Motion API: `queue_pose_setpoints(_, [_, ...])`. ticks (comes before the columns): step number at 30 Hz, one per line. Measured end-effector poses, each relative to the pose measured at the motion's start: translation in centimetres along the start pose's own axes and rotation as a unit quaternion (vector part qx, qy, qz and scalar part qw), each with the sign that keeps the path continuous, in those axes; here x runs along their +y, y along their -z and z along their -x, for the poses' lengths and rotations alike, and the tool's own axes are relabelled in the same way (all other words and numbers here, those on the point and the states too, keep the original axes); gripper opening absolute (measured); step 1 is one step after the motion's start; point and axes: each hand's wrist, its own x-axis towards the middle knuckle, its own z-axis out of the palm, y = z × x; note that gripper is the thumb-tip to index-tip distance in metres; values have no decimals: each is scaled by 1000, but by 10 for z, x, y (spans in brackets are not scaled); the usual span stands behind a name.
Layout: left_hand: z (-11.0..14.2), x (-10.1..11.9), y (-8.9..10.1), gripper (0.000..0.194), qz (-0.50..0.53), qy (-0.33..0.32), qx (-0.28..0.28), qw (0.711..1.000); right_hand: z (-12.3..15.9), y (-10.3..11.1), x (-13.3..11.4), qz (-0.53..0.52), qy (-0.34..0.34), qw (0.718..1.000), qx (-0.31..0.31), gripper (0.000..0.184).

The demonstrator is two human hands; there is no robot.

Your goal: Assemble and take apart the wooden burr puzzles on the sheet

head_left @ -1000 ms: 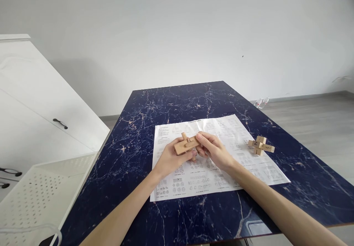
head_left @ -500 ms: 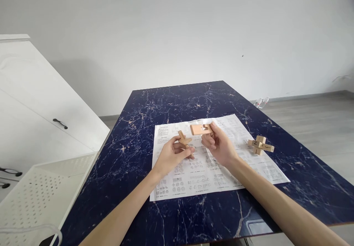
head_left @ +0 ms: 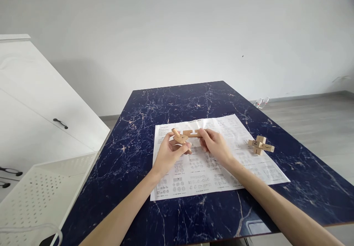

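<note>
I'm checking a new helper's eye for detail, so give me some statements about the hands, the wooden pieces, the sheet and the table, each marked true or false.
1. The left hand holds a wooden piece with a rod. True.
2. The right hand is empty. False: it holds a flat, notched wooden piece.
3. The numbered wooden cross sits to the right of both hands. True.
4. The printed sheet covers the whole table. False: dark blue tabletop shows around it.
5. The sheet lies beneath both hands. True.
</note>
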Motion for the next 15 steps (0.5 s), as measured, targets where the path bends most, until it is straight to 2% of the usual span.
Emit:
queue_pose_setpoints(9, [1,0,0,56,-12,9,10,1000,4,-3,-2,151,24,988,-23,55])
queue_pose_setpoints(15, [1,-1,0,57,-13,14,14,1000,3,-3,0,195,16,981,1,28])
